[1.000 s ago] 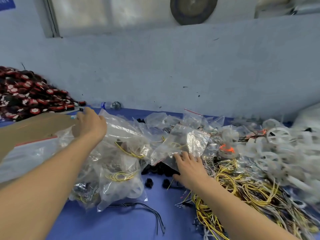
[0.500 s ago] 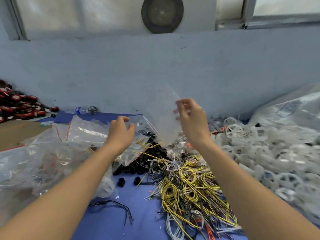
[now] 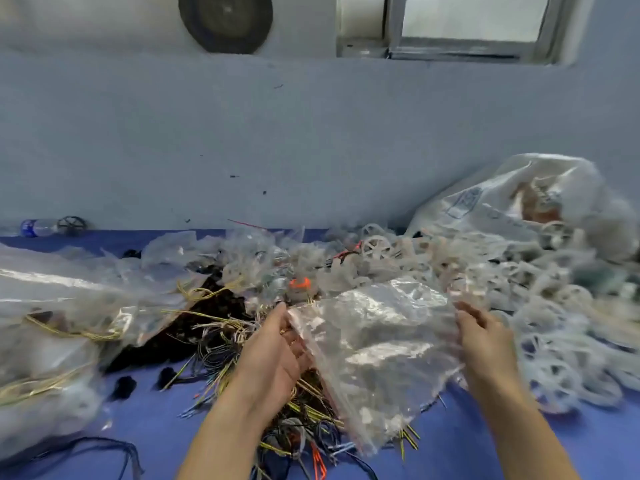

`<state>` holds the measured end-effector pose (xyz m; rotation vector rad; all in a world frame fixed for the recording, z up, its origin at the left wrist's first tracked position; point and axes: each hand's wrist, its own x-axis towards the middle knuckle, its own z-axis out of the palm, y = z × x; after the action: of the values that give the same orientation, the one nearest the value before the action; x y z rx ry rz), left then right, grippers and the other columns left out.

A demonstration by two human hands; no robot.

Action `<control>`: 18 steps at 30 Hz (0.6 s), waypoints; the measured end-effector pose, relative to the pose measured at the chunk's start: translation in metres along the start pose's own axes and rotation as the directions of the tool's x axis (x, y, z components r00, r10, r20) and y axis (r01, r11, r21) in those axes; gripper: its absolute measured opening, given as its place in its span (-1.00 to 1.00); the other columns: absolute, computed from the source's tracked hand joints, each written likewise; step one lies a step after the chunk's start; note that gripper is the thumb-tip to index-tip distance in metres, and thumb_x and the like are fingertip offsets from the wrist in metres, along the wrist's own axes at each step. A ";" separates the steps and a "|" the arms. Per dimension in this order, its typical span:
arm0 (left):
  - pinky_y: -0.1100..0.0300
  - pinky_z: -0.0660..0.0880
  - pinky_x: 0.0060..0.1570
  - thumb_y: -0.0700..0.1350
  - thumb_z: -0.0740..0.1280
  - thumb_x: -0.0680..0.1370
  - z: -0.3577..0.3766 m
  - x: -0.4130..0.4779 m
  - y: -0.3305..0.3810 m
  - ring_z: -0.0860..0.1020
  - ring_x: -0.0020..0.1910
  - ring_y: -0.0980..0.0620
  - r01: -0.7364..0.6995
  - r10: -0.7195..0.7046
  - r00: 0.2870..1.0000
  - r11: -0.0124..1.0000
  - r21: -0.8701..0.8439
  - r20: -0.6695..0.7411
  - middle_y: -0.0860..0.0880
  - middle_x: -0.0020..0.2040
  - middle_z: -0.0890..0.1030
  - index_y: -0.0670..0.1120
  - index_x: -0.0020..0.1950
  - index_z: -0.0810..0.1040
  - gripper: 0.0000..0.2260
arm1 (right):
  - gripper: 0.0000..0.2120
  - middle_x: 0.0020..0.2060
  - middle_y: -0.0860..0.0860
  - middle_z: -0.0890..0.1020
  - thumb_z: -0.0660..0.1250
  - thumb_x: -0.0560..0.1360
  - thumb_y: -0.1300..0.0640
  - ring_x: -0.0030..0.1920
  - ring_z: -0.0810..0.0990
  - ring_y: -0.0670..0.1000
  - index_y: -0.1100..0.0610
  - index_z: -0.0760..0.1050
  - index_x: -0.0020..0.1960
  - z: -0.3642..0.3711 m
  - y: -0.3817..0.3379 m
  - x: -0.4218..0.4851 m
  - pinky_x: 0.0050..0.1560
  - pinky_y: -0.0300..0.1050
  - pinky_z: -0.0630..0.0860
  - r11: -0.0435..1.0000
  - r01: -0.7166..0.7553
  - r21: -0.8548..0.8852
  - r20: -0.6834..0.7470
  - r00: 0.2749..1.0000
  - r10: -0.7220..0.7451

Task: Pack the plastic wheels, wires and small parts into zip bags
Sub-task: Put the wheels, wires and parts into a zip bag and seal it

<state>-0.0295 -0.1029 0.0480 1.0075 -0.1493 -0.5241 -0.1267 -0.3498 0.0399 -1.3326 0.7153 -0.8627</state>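
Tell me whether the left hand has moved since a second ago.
Yes. The left hand went right, from the filled clear bags to the yellow wire tangle, gripping a clear zip bag.

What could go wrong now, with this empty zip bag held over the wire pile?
The zip bag hangs over tangled wires; pulling one may drag others along. The bag is limp and crumpled, so its mouth may fold shut during filling. The right hand sits beside loose white wheels and could scatter them.

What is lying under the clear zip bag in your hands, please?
A tangle of yellow and dark wires pokes out beneath the zip bag on the blue table. Glare hides what lies under its middle.
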 end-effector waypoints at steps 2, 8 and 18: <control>-0.02 0.61 -0.01 0.12 0.13 0.64 0.004 0.004 -0.013 0.61 -0.01 -0.15 0.069 -0.069 0.998 0.995 -0.076 0.003 -0.29 0.12 0.63 -0.21 0.23 0.50 -0.57 | -0.76 -0.18 0.12 0.64 0.12 0.65 0.29 -0.47 0.64 -0.06 0.14 0.50 0.23 -0.013 0.007 0.009 -0.53 -0.22 0.54 0.997 -0.035 0.070 -0.086 0.995 0.041; 0.09 0.64 -0.18 0.00 0.25 0.62 0.027 0.009 -0.036 0.69 -0.03 -0.13 0.146 -0.167 0.979 0.975 0.167 0.120 -0.18 -0.01 0.70 -0.19 0.12 0.60 -0.71 | -0.68 0.07 0.08 0.63 0.09 0.57 0.25 -0.04 0.65 0.10 -0.08 0.52 0.08 -0.027 0.008 0.026 -0.01 0.16 0.61 0.998 0.024 -0.060 -0.334 0.942 -0.043; 0.20 0.62 -0.17 -0.17 0.24 0.63 0.038 0.010 -0.056 0.69 -0.06 -0.08 0.175 -0.204 0.977 0.930 0.322 0.060 -0.17 -0.03 0.71 -0.24 0.10 0.59 -0.80 | -0.76 0.04 -0.14 0.57 0.21 0.59 0.22 0.02 0.55 -0.18 -0.01 0.54 0.17 0.005 -0.006 -0.025 0.04 -0.15 0.49 0.731 0.513 -0.449 0.031 0.827 -0.562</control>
<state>-0.0541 -0.1601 0.0200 1.3197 -0.2250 -0.7404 -0.1361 -0.3258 0.0456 -1.9763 0.6304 -1.2985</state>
